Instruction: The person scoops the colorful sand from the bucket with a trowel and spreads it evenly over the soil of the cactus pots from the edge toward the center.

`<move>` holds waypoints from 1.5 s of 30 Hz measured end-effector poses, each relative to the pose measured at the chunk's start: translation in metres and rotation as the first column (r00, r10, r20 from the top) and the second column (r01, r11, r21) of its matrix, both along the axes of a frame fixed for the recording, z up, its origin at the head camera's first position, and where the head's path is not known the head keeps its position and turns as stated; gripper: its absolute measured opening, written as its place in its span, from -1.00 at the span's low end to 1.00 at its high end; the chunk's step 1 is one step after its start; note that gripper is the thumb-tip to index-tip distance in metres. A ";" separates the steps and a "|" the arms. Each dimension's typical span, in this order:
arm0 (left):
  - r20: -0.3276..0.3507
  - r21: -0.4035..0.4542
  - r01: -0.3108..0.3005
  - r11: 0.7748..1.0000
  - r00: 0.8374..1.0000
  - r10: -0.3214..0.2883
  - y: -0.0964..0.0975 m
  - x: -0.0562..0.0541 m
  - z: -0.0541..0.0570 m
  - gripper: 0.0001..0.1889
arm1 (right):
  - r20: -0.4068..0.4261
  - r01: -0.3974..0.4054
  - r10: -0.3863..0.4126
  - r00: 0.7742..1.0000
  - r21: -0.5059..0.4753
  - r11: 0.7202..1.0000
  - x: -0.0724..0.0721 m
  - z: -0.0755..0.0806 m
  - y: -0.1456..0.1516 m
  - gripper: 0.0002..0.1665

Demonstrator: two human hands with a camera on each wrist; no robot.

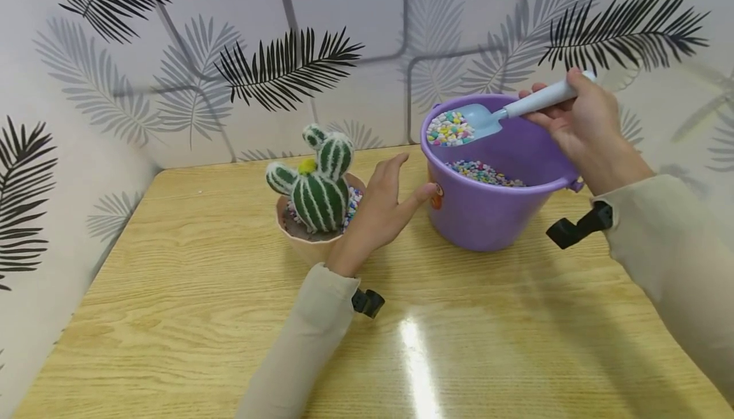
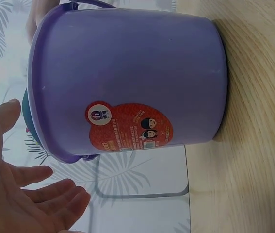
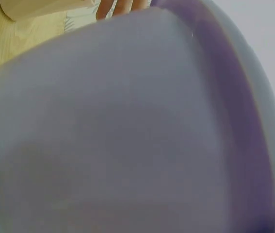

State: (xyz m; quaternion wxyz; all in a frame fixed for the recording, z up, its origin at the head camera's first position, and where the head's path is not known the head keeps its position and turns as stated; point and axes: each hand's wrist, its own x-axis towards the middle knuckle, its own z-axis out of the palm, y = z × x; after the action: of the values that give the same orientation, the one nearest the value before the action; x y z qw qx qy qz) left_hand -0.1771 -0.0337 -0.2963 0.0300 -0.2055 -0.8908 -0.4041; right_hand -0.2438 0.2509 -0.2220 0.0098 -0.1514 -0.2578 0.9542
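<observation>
My right hand (image 1: 587, 123) grips the pale handle of a small light-blue shovel (image 1: 536, 100). Multicoloured pebbles (image 1: 450, 131) lie on its blade, over the left part of a purple bucket's rim (image 1: 482, 215). More pebbles (image 1: 484, 174) are down inside the bucket. With fingers spread and nothing held, my left hand (image 1: 381, 209) is between the bucket and a potted cactus (image 1: 321, 199). The pot (image 1: 304, 247) contains grey filling and some coloured pebbles; my left hand partly hides it. In the left wrist view the palm (image 2: 25, 199) appears apart from the bucket (image 2: 137, 68).
Everything stands on a light wood-grain table (image 1: 189, 291), with a strip of glare near its front. Leaf-patterned wall covering (image 1: 367, 107) rises directly behind. The bucket's side (image 3: 118, 121) fills most of the right wrist view.
</observation>
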 end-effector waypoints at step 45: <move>-0.218 -0.012 -0.028 1.000 0.976 0.024 -0.048 0.070 -0.017 -0.65 | -0.043 -0.109 0.110 0.993 0.034 0.993 0.015 -0.009 -0.056 -0.77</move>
State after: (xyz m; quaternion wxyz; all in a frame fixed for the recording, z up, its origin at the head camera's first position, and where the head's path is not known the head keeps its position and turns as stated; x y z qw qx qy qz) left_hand -0.1075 -0.0815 -0.3137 0.1310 -0.2371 -0.8877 -0.3722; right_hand -0.2284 0.1953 -0.2307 -0.0345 -0.1155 -0.2803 0.9523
